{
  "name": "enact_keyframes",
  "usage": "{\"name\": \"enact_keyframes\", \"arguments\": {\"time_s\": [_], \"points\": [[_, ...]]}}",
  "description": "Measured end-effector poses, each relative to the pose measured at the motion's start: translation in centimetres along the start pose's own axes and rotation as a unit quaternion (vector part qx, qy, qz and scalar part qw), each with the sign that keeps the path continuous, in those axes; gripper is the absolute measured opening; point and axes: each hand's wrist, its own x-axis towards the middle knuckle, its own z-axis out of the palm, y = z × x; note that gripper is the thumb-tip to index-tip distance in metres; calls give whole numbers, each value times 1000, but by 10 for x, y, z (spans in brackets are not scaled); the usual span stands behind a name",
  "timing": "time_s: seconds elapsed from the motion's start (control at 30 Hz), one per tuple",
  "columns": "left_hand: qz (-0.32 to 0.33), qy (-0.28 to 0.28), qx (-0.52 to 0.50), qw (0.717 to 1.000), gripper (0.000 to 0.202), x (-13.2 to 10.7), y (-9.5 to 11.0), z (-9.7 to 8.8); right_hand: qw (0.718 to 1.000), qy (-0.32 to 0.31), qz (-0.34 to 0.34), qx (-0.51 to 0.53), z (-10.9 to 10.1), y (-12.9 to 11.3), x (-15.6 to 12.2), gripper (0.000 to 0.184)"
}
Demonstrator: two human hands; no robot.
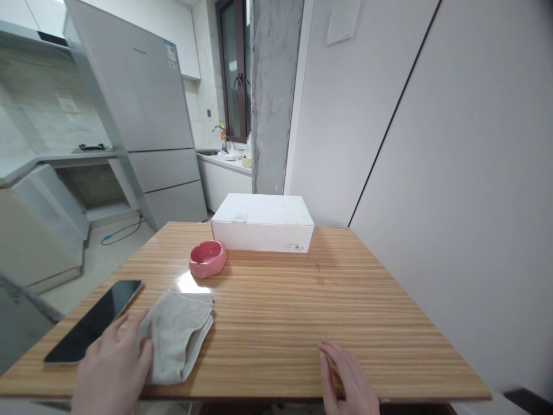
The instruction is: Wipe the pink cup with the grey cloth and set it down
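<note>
A folded grey cloth (179, 337) lies on the wooden table (302, 311) near its front left. My left hand (113, 368) rests on the table with its fingers stretched out, touching the cloth's left edge, and holds nothing. Just left of that hand lies a black phone (93, 320), screen up. My right hand (349, 380) lies flat on the bare wood near the front edge, fingers together and extended, with nothing in it.
A pink ashtray (208, 259) sits behind the cloth. A white box (263, 223) stands at the table's far edge. A white wall runs along the right. A refrigerator (142, 109) and kitchen counters stand beyond, to the left.
</note>
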Motion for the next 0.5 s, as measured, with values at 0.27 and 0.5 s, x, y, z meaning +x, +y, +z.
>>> {"name": "enact_keyframes", "arguments": {"time_s": [0.27, 0.5], "points": [[232, -50, -225, 945, 17, -32, 136, 7, 991, -107, 76, 29, 23, -38, 40, 35], [245, -159, -171, 941, 18, -49, 178, 35, 982, -183, 37, -37, 51, -49, 42, 45]]}}
